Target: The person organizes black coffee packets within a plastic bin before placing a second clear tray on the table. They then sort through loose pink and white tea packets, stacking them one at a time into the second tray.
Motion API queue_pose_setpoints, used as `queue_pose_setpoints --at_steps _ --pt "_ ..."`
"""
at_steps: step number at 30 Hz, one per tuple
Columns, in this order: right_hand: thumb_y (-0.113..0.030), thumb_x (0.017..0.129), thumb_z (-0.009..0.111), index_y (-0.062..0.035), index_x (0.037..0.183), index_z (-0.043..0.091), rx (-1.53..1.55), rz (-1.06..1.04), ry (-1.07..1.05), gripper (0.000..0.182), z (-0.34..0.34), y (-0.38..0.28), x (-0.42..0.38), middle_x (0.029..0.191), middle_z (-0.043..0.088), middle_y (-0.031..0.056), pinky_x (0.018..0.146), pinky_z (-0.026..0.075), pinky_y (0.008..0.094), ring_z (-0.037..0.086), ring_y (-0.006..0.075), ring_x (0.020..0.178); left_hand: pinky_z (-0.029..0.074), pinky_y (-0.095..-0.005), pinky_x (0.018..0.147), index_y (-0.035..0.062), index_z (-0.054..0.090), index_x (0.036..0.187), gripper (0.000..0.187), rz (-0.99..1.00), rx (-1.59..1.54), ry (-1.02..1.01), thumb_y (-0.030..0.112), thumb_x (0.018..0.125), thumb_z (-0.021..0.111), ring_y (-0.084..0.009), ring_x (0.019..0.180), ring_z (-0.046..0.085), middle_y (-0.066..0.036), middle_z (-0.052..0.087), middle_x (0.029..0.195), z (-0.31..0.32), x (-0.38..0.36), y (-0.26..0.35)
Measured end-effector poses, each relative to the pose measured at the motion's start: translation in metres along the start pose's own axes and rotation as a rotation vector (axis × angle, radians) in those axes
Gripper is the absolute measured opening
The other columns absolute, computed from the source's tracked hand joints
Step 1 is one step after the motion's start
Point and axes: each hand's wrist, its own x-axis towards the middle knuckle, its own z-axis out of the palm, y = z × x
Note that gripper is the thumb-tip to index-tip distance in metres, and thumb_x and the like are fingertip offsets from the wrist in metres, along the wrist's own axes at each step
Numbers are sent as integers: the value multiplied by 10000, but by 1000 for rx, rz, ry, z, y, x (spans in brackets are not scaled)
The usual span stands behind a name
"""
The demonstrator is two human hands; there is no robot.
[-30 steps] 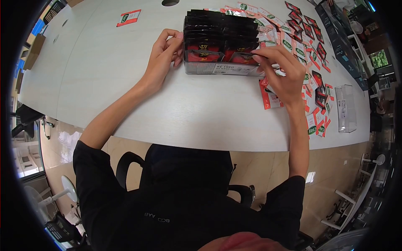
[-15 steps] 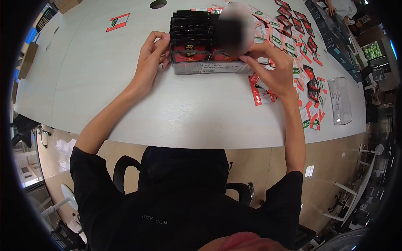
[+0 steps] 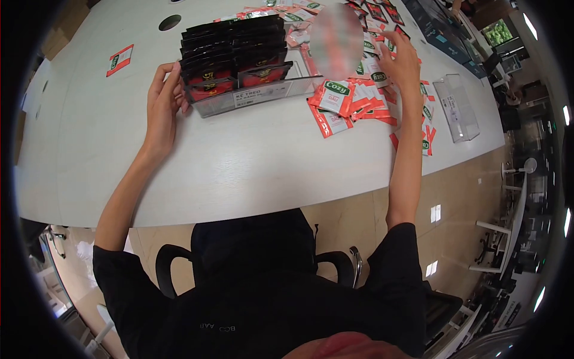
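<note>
A clear plastic box point(image 3: 206, 109) holds two rows of upright black coffee sachets point(image 3: 239, 39), with red fronts showing at the near side. My left hand point(image 3: 161, 107) has its bent fingers against the box's left end. Farther right, my right hand point(image 3: 402, 63) hovers at the spread of red-and-white Cozy tea sachets point(image 3: 335, 97). Its fingers are curved and apart, with nothing visible between them. A blurred oval hides part of the pile beside the box's right end.
An empty clear plastic box point(image 3: 457, 110) lies near the table's right edge. One Cozy sachet point(image 3: 120, 60) lies alone at left, below a round table hole point(image 3: 170, 23). Long dark cartons point(image 3: 439, 33) line the far right. An office chair point(image 3: 251, 251) is in front.
My right hand has left the box's right end and moved right to the tea sachets. The view has turned, so the box appears farther left and tilted. My left hand stays at its end.
</note>
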Motion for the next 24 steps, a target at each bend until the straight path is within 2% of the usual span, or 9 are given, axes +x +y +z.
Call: queue_pose_setpoints --at_steps 2,4,5,7,13,18,20,22,24 --pt "-291 845 676 -101 1186 599 -125 148 -90 398 -6 41 -8 1155 621 164 875 488 399 594 287 1102 313 -200 551 124 502 1020 217 3 9 -9 340 1002 483 -26 595 360 76 397 667 -1 1 -2" --pt "-373 773 741 -108 1226 570 -261 491 -330 552 -15 68 -13 1127 628 179 867 508 395 622 297 1059 314 -202 555 127 497 1029 203 6 36 15 327 1001 480 -28 599 360 79 396 665 -1 1 -3" --pt "-373 773 741 -108 1226 570 -263 493 -331 552 -22 66 -14 1127 628 179 867 508 395 622 297 1059 314 -202 555 127 497 1029 203 5 35 12 327 1001 480 -28 599 360 79 396 665 0 1 -3" --pt "-413 700 800 -95 1213 579 -124 779 -428 642 -39 61 -16 1120 640 168 824 532 390 655 281 992 316 -203 559 122 492 1035 190 3 52 21 308 999 478 -29 602 360 77 401 667 -1 0 -2" --pt "-354 656 867 -64 1219 580 20 877 -489 696 -46 61 -15 1114 641 168 767 518 401 650 250 933 319 -206 561 113 486 1039 178 7 46 22 286 997 477 -30 605 365 73 403 666 -2 1 -3" --pt "-327 698 841 -47 1183 614 166 772 -326 604 -41 65 -11 1014 676 173 751 522 384 660 242 927 320 -207 560 115 483 1044 173 10 51 22 281 997 476 -29 607 368 73 395 661 -1 0 -2" --pt "-307 721 814 -44 1052 680 0 587 -131 444 -42 58 -7 1044 675 131 760 510 375 681 244 879 320 -207 559 115 482 1045 173 4 48 32 281 997 476 -29 607 369 73 394 660 0 0 -1" --pt "-285 756 783 -47 1000 702 8 626 -72 350 -47 42 -3 983 684 113 796 499 358 674 254 880 321 -206 561 119 484 1045 172 0 59 34 283 998 477 -28 607 371 73 396 660 0 -1 0" --pt "-272 780 763 -59 1019 701 113 296 262 327 -42 34 3 883 680 98 793 489 353 657 254 859 324 -205 559 118 487 1044 177 1 56 22 289 998 478 -28 605 371 75 393 664 0 0 0"
